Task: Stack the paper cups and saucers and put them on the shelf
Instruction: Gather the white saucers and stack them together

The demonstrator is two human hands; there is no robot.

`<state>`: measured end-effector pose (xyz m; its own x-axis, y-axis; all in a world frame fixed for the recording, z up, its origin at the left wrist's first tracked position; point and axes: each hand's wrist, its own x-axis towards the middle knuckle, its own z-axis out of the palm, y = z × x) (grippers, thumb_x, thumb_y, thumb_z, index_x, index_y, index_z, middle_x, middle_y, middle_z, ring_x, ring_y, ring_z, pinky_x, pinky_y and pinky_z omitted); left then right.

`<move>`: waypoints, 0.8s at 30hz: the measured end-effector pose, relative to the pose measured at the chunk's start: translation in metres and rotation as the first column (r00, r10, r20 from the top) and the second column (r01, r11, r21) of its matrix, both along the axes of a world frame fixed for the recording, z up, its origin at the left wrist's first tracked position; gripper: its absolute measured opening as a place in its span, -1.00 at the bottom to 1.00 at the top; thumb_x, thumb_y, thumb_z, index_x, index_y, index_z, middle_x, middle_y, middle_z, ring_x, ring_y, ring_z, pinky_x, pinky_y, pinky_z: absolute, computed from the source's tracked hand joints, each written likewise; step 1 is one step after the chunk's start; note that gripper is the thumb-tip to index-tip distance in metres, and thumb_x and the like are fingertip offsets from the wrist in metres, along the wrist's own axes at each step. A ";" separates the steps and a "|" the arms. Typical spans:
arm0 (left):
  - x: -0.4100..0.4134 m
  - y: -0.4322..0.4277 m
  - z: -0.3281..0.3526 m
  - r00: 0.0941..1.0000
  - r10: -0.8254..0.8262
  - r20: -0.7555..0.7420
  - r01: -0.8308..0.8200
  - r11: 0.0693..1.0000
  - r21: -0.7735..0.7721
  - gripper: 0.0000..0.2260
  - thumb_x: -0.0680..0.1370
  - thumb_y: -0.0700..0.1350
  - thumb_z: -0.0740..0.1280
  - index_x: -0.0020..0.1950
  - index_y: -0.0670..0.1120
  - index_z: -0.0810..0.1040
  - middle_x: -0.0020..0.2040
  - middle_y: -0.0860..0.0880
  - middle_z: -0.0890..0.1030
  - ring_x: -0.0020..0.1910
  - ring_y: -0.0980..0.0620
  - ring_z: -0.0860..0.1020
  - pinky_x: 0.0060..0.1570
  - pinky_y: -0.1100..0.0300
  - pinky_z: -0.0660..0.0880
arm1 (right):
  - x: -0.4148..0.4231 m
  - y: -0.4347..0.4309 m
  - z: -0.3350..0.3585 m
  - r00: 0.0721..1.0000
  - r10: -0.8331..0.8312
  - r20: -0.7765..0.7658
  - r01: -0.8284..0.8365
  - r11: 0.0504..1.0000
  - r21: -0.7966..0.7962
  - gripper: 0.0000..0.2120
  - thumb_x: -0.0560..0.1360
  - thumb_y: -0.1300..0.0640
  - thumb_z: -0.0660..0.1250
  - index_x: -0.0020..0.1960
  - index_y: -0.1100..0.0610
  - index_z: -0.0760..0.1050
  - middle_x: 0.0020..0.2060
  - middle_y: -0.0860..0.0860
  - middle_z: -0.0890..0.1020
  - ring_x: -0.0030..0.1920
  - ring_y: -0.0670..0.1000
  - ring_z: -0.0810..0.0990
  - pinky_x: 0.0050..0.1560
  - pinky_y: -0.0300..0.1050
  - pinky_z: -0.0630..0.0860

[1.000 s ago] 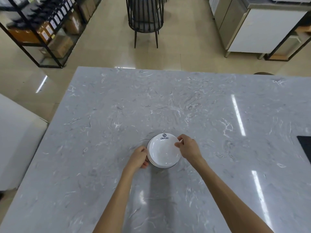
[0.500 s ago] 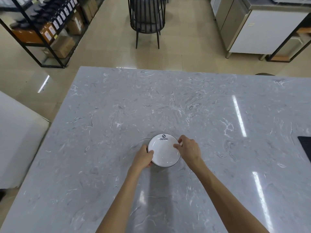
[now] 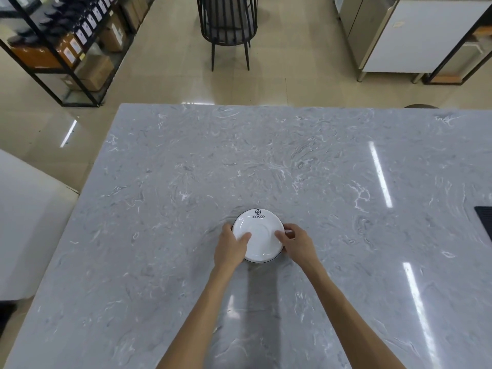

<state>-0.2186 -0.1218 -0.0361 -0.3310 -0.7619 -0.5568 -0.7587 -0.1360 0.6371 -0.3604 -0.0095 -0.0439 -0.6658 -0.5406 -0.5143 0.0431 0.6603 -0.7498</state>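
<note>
A white saucer [image 3: 259, 233] with a dark rim and a printed logo rests on the grey marble table [image 3: 186, 182], near the middle of its front half. My left hand [image 3: 231, 247] grips its left edge, thumb lying on the top face. My right hand [image 3: 296, 242] grips its right edge the same way. Whether more saucers lie under it is hidden. No paper cups are in view.
A black wire chair [image 3: 227, 25] stands on the floor beyond the table. A black shelf rack [image 3: 66, 41] with boxes and bottles is at far left. White cabinets [image 3: 415, 35] stand at far right. A dark mat [image 3: 486, 222] pokes in at the table's right edge.
Both thumbs have slid further onto the saucer's top face. The saucer has stayed in about the same spot on the table.
</note>
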 end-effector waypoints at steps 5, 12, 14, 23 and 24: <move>-0.001 0.003 -0.002 0.993 0.115 -0.040 -0.114 0.993 0.033 -0.50 0.52 0.11 0.34 0.32 -0.15 0.34 0.23 -0.11 0.55 0.15 -0.17 0.56 0.14 -0.12 0.54 | -0.005 0.001 -0.001 1.000 -0.002 0.014 0.002 1.000 -0.010 -0.69 0.55 -0.11 0.24 -0.03 0.09 0.62 -0.21 -0.05 0.66 -0.14 0.02 0.60 -0.12 -0.13 0.51; -0.014 0.014 -0.001 0.990 0.135 0.043 -0.133 0.990 -0.053 -0.35 0.48 0.08 0.44 0.40 -0.23 0.28 0.36 -0.25 0.36 0.27 -0.29 0.48 0.22 -0.07 0.46 | -0.004 -0.004 0.002 0.999 -0.007 0.040 0.007 1.000 -0.002 -0.63 0.48 -0.11 0.34 0.14 0.13 0.58 -0.06 -0.04 0.66 -0.09 -0.05 0.59 -0.12 -0.23 0.41; -0.015 0.014 -0.001 0.993 0.106 0.059 -0.104 0.994 -0.044 -0.35 0.46 0.03 0.47 0.38 -0.27 0.29 0.36 -0.26 0.39 0.30 -0.29 0.45 0.25 -0.07 0.44 | 0.000 -0.006 0.002 0.999 0.035 0.027 -0.036 0.998 0.044 -0.62 0.44 -0.03 0.41 0.17 0.16 0.51 -0.07 -0.02 0.61 -0.12 -0.05 0.57 -0.19 -0.23 0.42; 0.036 0.052 0.020 0.932 0.293 -0.213 -0.251 0.947 0.202 -0.35 0.35 -0.15 0.58 0.32 -0.16 0.30 0.30 -0.15 0.47 0.19 -0.14 0.55 0.18 -0.10 0.55 | 0.041 0.039 0.028 0.997 0.080 0.010 -0.081 0.993 0.086 -0.59 0.40 0.03 0.45 0.16 0.20 0.46 0.05 0.09 0.62 0.04 0.11 0.62 0.05 0.14 0.61; 0.050 0.065 0.023 0.907 0.337 -0.253 -0.274 0.927 0.255 -0.37 0.35 -0.17 0.58 0.29 -0.14 0.32 0.26 -0.13 0.52 0.16 -0.12 0.57 0.14 -0.11 0.57 | 0.052 0.052 0.033 0.996 0.084 0.007 -0.084 0.994 0.072 -0.59 0.39 0.02 0.45 0.14 0.18 0.46 0.02 0.06 0.62 0.03 0.09 0.62 0.05 0.13 0.61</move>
